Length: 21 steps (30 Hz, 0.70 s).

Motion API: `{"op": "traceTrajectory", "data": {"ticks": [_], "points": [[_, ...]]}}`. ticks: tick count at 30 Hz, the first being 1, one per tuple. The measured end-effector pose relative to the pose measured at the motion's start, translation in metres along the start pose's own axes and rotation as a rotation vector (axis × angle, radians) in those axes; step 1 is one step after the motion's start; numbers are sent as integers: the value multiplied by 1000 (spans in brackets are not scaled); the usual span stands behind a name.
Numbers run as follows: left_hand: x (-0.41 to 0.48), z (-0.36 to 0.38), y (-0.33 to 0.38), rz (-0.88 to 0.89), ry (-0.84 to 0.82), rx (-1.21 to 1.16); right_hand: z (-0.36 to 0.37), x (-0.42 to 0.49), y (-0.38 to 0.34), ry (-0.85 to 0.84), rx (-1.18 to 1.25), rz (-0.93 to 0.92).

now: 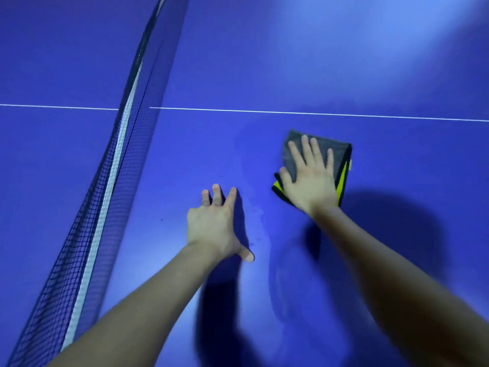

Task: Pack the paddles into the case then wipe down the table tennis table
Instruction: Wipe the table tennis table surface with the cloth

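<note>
My right grip (pixel 309 181) lies flat with its fingers straight and slightly fanned, pressing down on a folded cloth (pixel 337 152). It pinches nothing; the palm and all the fingers rest on top of the fabric. The cloth is grey on its upper face, and a yellow-green layer with a dark border peeks out at the thumb side and along the far side of the wrist. A small pale tag (pixel 350 165) sticks out of the edge away from the thumb. The cloth sits directly on the blue tabletop (pixel 264 75).

My left grip (pixel 211 223) is just beside the right one, a little nearer to me, and the two are apart. Its fingers are spread and straight, the tips touching the tabletop, the thumb stuck out toward the right arm. It holds nothing. Whether its palm touches the surface I cannot tell.

Between the two grips I see a faint dull smear (pixel 260 218) on the blue. Beyond both fingertips a thin white line (pixel 291 112) crosses the tabletop. On the outer side of the left grip the dark net (pixel 105 197) runs away from me, with a white band along its top. The arms' dark shadows (pixel 391 229) fall around the right wrist.
</note>
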<state>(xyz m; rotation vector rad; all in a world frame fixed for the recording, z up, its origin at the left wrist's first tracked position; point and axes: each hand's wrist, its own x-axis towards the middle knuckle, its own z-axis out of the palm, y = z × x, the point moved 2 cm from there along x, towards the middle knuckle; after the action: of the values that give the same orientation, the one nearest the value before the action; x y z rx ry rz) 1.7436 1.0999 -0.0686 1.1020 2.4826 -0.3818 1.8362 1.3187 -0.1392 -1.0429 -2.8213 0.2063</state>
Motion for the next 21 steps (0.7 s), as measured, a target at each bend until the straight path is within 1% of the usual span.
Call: {"op": "traceTrajectory", "data": {"ticks": [2, 4, 6, 8, 9, 10, 11, 12, 14, 16, 17, 19, 21], "points": [[-2, 2, -25, 43, 129, -142, -6, -71, -31, -32, 36, -178], [-3, 11, -61, 88, 289, -284, -15, -143, -57, -118, 42, -381], [0, 27, -100, 97, 409, -287, -18, -189, -68, -241, 26, -587], [13, 40, -130, 65, 465, -270, -19, -180, -64, -281, 19, -776], [22, 45, -140, 58, 474, -262, -16, -157, -61, -284, 26, -842], [31, 48, -147, 62, 477, -252, -9, -127, -58, -275, 40, -864], [39, 51, -152, 70, 475, -243, 0, -90, -58, -244, 47, -826], [45, 55, -155, 80, 478, -237, 10, -50, -61, -187, 42, -731], [49, 64, -156, 87, 515, -260, 25, 24, -74, -67, 25, -444], [49, 72, -156, 84, 568, -303, 33, 79, -94, -22, 26, -179], [50, 73, -157, 86, 587, -309, 35, 98, -103, -17, 17, -102], [49, 73, -158, 80, 599, -311, 35, 110, -115, -13, 6, -51], [49, 70, -157, 77, 600, -324, 31, 88, -119, -14, 18, -78]]}}
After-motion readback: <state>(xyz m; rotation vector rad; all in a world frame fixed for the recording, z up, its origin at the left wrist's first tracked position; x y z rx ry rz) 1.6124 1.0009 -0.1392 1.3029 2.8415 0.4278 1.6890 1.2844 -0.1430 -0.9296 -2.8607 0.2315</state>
